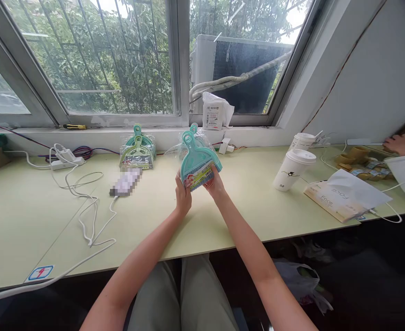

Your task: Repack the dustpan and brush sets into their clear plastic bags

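Observation:
Both my hands hold a teal mini dustpan [198,158] above the table, its looped handle pointing up toward the window. A colourful label strip and a row of blue bristles run along its lower edge. My left hand [182,195] is closed on the lower left corner, my right hand [215,184] on the lower right side. Behind it, another teal dustpan in clear plastic [194,128] is mostly hidden. To the left, several green and teal dustpans [137,149] in clear wrapping lean against the wall under the window.
A pixelated phone-like object [125,182] and white cables [94,207] lie left. White paper cups [294,170], a paper-topped box [344,195] and a co-worker's hand [403,144] are right. A tissue pack [216,111] and a yellow-handled tool [74,126] sit on the sill.

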### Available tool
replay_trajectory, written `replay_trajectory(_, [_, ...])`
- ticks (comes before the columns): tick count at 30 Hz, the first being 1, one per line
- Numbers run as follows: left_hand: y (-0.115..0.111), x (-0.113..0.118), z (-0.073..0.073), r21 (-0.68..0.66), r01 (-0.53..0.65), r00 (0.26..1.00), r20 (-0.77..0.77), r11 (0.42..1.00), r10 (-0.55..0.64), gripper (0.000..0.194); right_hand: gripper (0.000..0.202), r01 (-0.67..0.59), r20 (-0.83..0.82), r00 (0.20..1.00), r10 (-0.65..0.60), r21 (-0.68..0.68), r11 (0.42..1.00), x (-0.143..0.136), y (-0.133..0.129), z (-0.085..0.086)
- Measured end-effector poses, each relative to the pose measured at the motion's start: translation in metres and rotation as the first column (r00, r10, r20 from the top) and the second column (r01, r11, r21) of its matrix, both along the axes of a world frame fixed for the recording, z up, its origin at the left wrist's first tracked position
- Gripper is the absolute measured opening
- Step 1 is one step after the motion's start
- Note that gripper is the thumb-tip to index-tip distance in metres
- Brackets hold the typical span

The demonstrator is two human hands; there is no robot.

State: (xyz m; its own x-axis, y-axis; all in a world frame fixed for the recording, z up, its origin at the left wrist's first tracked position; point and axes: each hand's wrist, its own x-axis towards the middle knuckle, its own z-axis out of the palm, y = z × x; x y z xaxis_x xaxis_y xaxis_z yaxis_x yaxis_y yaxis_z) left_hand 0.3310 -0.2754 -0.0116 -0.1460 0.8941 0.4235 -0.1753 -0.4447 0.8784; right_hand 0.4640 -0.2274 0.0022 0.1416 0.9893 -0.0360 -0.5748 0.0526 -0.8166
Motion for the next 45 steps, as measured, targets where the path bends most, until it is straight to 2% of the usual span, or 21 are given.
replay_trajectory(3, [-0.001,0.000,0.003,0.026,-0.037,0.999,-0.012,0.999,0.038,0.063,0.043,-0.045,0.013,0.999,0.044,0.032,0.998,0.001,-0.002,0.003])
replay_trajectory(7, [0.001,-0.006,0.006,0.070,-0.140,0.990,-0.022,0.988,0.141,0.062,0.039,-0.164,0.006,0.986,0.165,0.166,0.972,-0.003,-0.006,0.008])
replay_trajectory(10, [0.004,-0.010,0.005,0.035,-0.123,0.990,-0.063,0.992,0.125,0.067,0.038,-0.118,-0.010,0.992,0.123,0.213,0.970,-0.007,-0.008,0.009])
replay_trajectory(11, [0.006,-0.010,0.004,0.002,-0.082,0.993,-0.081,0.997,0.082,0.070,0.037,-0.070,-0.023,0.997,0.077,0.213,0.974,-0.007,-0.008,0.008])
replay_trajectory(13, [0.010,-0.009,0.002,-0.080,0.077,0.992,-0.097,0.994,-0.084,0.074,0.034,0.027,-0.040,0.999,-0.019,0.208,0.978,-0.005,-0.007,0.009])
replay_trajectory(16, [0.016,-0.006,0.002,-0.177,0.388,0.916,-0.040,0.905,-0.400,0.071,0.030,0.125,-0.036,0.992,-0.120,0.202,0.971,0.002,-0.006,0.010])
replay_trajectory(18, [0.020,-0.006,0.007,-0.171,0.462,0.886,0.048,0.870,-0.461,0.061,0.029,0.136,-0.041,0.991,-0.130,0.205,0.969,0.004,-0.006,0.011])
replay_trajectory(22, [0.026,-0.014,0.017,-0.116,0.355,0.928,0.162,0.928,-0.335,0.051,0.031,0.056,-0.032,0.998,-0.051,0.181,0.982,-0.005,-0.006,0.009])
replay_trajectory(26, [0.030,-0.022,0.019,-0.176,0.270,0.956,0.169,0.947,-0.241,0.054,0.033,-0.039,0.034,0.999,0.035,0.144,0.989,-0.013,-0.007,0.007])
replay_trajectory(28, [0.033,-0.027,0.018,-0.197,0.245,0.960,0.189,0.949,-0.209,0.054,0.032,-0.127,0.082,0.990,0.117,0.131,0.983,-0.012,-0.008,0.009])
replay_trajectory(31, [0.040,-0.035,0.018,-0.238,0.218,0.961,0.223,0.947,-0.165,0.052,0.034,-0.304,0.206,0.937,0.282,0.082,0.949,-0.006,-0.011,0.015])
replay_trajectory(33, [0.043,-0.040,0.018,-0.263,0.206,0.961,0.236,0.942,-0.144,0.050,0.035,-0.370,0.307,0.889,0.341,0.040,0.928,-0.003,-0.012,0.018])
replay_trajectory(36, [0.044,-0.047,0.019,-0.276,0.209,0.965,0.213,0.938,-0.152,0.049,0.030,-0.332,0.394,0.866,0.308,-0.008,0.943,-0.002,-0.010,0.014])
replay_trajectory(40, [0.040,-0.050,0.019,-0.280,0.319,0.948,0.114,0.906,-0.299,0.057,0.036,-0.175,0.328,0.927,0.182,-0.051,0.983,-0.006,-0.004,0.005])
replay_trajectory(42, [0.037,-0.050,0.020,-0.265,0.357,0.934,0.088,0.896,-0.346,0.059,0.040,-0.154,0.306,0.938,0.161,-0.046,0.987,-0.007,-0.003,0.002])
replay_trajectory(45, [0.035,-0.048,0.020,-0.260,0.369,0.929,0.089,0.892,-0.359,0.060,0.042,-0.147,0.323,0.934,0.152,-0.039,0.988,-0.004,-0.004,0.004])
